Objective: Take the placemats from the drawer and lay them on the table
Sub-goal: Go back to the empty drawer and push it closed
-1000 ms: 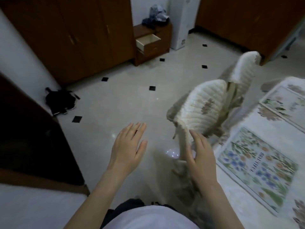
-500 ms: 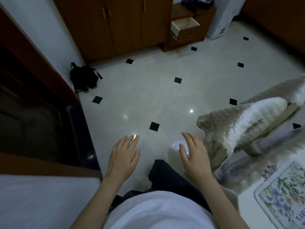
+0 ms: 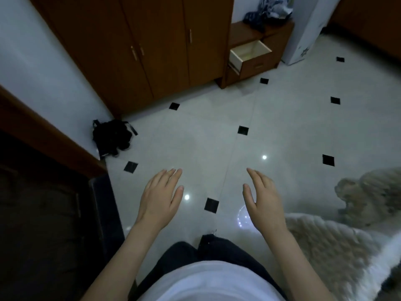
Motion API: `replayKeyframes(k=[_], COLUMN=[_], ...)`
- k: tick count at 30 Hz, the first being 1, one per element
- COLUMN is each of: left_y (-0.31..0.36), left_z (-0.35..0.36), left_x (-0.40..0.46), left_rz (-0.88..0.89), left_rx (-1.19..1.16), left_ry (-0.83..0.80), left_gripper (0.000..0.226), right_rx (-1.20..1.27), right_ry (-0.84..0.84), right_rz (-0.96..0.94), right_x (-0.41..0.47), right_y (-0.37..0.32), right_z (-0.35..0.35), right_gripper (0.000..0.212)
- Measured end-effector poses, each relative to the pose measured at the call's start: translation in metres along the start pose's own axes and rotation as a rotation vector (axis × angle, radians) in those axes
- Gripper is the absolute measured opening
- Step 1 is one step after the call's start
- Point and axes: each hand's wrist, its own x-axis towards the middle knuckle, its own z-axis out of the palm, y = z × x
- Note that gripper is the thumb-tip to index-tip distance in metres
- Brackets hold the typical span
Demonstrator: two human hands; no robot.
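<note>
left hand (image 3: 159, 198) and right hand (image 3: 263, 199) both spread flat, holding nothing, over the tiled floor (image 3: 282, 127). drawer (image 3: 249, 54) stands pulled out across the room — well apart from the hands (placemats not seen inside).

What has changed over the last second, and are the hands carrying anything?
The view has swung left, away from the table: the floral placemats seen a second ago are out of frame, and only the edge of the quilted cream chair cover shows. The open wooden drawer now sits ahead across the tiled floor. The left hand and right hand stay open and empty.
</note>
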Motion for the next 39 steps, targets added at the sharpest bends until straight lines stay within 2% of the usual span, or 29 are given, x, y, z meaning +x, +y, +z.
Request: replayKeyframes(k=[8,13,24,27,32,39], left_y=[0.032,0.034,0.065,0.080,0.117,0.205], left_z=[-0.005,0.010,-0.016,-0.010,0.019,0.050], left_x=[0.159,0.273,0.556,0.610,0.694,0.824], left_rz=[0.154,0.215,0.374,0.386,0.355,0.283], left_rx=[-0.017,-0.038,-0.024,-0.008,-0.009,0.018], left_ry=[-0.022,-0.044,-0.060,-0.076,-0.120,-0.087], left_gripper=[0.059,0.068,0.058,0.063,0.060,0.058], right_rx=[-0.019,-0.043,-0.114,-0.159,-0.145,-0.095], right_ry=[0.075,0.118,0.189,0.185,0.159,0.114], right_rz=[0.082,0.126,0.225,0.232,0.231,0.186], right_x=[0.122,0.213,0.449,0.499,0.587,0.736], right_y=[0.026,0.051,0.084,0.103,0.155,0.248], right_z=[-0.011,0.000,-0.030,-0.039,-0.055,-0.104], right_gripper=[0.053,0.054,0.059,0.057,0.057,0.050])
